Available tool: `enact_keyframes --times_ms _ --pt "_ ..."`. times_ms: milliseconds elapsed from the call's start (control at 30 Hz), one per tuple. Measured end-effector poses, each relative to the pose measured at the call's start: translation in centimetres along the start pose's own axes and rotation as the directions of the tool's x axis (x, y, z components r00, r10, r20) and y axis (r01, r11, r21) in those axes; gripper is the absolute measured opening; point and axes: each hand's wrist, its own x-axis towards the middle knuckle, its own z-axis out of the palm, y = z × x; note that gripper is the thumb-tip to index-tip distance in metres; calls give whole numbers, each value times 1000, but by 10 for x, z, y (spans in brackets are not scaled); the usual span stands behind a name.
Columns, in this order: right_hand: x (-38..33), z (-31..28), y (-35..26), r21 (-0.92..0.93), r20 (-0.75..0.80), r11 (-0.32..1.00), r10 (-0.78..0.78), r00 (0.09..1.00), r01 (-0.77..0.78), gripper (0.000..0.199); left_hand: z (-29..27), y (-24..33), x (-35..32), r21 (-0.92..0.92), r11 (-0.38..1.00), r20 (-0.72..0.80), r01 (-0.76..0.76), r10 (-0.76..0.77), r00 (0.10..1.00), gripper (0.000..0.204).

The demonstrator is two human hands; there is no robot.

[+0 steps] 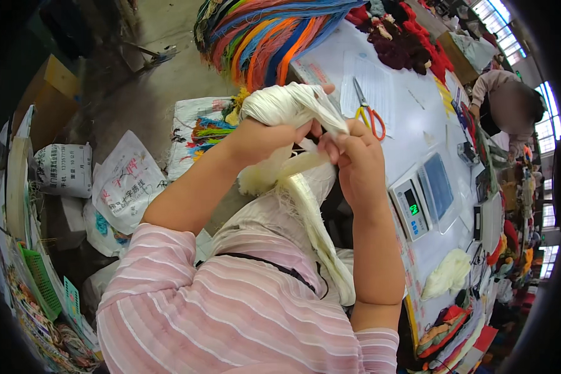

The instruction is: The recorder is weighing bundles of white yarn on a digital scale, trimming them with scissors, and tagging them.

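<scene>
A thick white skein of yarn [280,103] is wrapped over my left hand [269,134], whose fingers are curled and partly hidden beneath it. With closed fingers, my right hand [357,148] grips a strand of the same yarn at the skein's right end. The two hands are close together above my lap. A pale cream hank [318,230] hangs below them across my lap, with a loose fluffy end beside my left wrist. Whether this hank joins the skein in my hands I cannot tell.
On the table [411,103] to my right lie scissors [369,109], a digital scale [411,209] and a cream yarn bundle [447,274]. Multicoloured yarn [274,43] drapes over its far end. White sacks [131,181] stand at left. Another person [508,103] is at the far right.
</scene>
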Motion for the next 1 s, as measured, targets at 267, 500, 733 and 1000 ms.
enact_keyframes --times_ms 267,500,733,1000 --pt "15 -35 -60 122 248 984 97 964 -130 23 -44 -4 -20 -182 856 233 483 -440 867 29" --pt "19 -116 -193 409 -73 880 -230 971 239 15 -176 -66 -129 -556 692 -156 461 -631 760 30" --pt "9 -187 -332 88 -409 928 -297 863 361 13 -279 -129 -224 -581 743 -457 333 -636 622 24" --pt "-87 -279 -489 -252 -681 768 -573 456 588 16 -300 -142 -250 -585 804 -810 106 -587 -14 23"
